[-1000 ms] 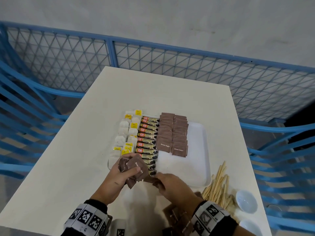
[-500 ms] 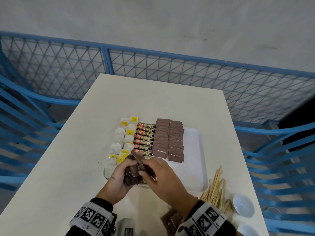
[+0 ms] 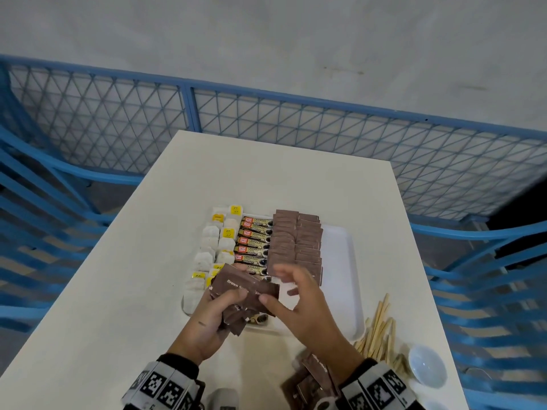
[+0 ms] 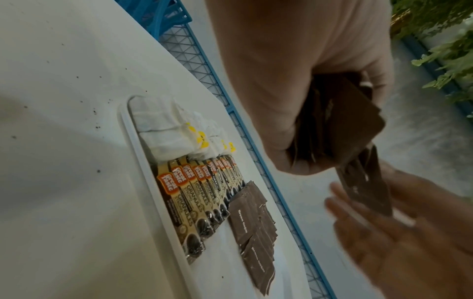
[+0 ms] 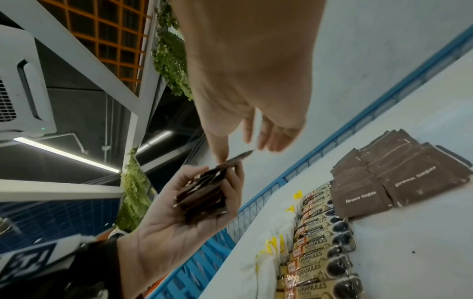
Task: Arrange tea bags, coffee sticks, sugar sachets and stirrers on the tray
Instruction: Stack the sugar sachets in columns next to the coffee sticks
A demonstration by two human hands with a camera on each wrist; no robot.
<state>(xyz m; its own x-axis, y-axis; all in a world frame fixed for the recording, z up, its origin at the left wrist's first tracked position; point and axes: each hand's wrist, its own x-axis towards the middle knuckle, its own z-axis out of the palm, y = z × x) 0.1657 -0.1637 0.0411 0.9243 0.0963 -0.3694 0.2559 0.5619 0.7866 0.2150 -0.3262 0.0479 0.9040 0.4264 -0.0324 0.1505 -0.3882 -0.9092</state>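
Note:
My left hand (image 3: 228,303) grips a stack of brown sugar sachets (image 3: 236,285) just above the near end of the white tray (image 3: 340,261). My right hand (image 3: 275,288) is beside it. In the right wrist view its thumb (image 5: 221,153) pinches the jutting edge of one sachet (image 5: 240,156) against straight fingers. On the tray lie a column of tea bags (image 3: 207,255), a column of coffee sticks (image 3: 254,241) and two overlapping columns of sugar sachets (image 3: 296,244). Wooden stirrers (image 3: 379,329) lie on the table right of the tray.
More loose sugar sachets (image 3: 313,377) sit on the table near my right wrist. A small white bowl (image 3: 426,371) stands at the near right corner. The tray's right side is bare. A blue mesh fence (image 3: 266,125) surrounds the table.
My right hand came from the loose pile to the stack in my left hand, then shifted slightly right with its fingers spread. Both hands rose a little over the tray.

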